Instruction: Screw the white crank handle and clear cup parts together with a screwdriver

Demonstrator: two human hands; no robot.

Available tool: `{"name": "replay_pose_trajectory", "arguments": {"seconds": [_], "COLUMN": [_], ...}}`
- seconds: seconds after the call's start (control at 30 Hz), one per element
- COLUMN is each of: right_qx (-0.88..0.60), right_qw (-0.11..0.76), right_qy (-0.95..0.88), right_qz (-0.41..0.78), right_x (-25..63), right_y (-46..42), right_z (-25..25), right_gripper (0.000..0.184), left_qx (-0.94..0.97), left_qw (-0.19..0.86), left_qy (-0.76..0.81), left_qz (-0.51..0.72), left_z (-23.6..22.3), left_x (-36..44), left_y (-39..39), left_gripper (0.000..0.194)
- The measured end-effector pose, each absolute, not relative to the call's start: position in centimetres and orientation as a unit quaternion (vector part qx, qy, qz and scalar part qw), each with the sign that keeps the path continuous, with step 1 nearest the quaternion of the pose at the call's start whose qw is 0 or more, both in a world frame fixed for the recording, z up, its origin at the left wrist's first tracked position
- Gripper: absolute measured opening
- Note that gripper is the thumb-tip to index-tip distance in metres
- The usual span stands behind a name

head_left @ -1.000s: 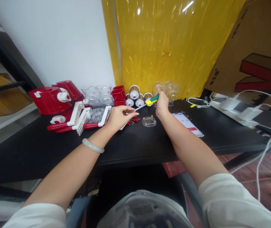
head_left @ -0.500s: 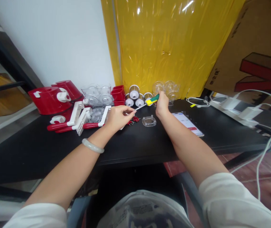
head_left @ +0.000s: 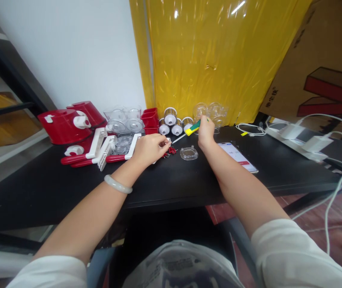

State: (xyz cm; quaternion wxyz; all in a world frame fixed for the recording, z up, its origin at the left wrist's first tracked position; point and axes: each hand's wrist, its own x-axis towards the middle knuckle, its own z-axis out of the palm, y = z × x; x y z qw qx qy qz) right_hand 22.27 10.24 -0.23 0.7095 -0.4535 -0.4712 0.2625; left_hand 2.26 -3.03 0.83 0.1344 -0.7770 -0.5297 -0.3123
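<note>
Right hand [head_left: 206, 133] grips green-yellow screwdriver [head_left: 193, 127], long axis slanting left toward viewer; tip just beside left hand [head_left: 150, 149], fingertips pinching small white part [head_left: 169, 141].

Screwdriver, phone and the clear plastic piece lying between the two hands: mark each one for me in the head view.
Screwdriver [head_left: 190, 131]: head view, on the yellow part of its handle.
Phone [head_left: 238, 157]: head view, on its lit screen.
Clear plastic piece [head_left: 189, 153]: head view, near its middle.
</note>
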Motion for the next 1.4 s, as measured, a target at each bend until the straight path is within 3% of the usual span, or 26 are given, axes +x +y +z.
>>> {"name": "replay_pose_trajectory", "arguments": {"seconds": [0.27,0.47,0.67,0.9,1.2,1.4], "right_qx": [-0.454,-0.468,-0.462,-0.434,-0.404,-0.39], "right_qw": [0.636,0.597,0.597,0.663,0.7,0.719], "right_qy": [-0.62,-0.651,-0.656,-0.609,-0.578,-0.558], "right_qz": [0.074,0.024,0.023,0.04,0.113,0.138], "right_x": [22.0,21.8,22.0,22.2,21.8,21.7], "right_y": [7.1,7.0,7.2,6.9,7.0,7.0], "right_z": [0.4,0.1,0.0,0.8,1.0,1.2], "right_gripper": [0.028,0.026,0.026,0.03,0.039,0.04], "left_qx": [-0.862,-0.873,-0.886,-0.882,-0.79,-0.761], "left_qw": [0.123,0.104,0.081,0.07,0.037,-0.005], "left_qy": [-0.46,-0.455,-0.44,-0.45,-0.551,-0.564], "left_qz": [-0.173,-0.14,-0.124,-0.123,-0.266,-0.32], "left_z": [1.1,0.9,0.4,0.4,-0.2,-0.2], "left_x": [2.2,2.5,2.3,2.2,2.9,3.3], "left_y": [-2.7,-2.7,-2.3,-2.3,-2.3,-2.2], "left_gripper": [0.013,0.011,0.008,0.009,0.032,0.016]}}
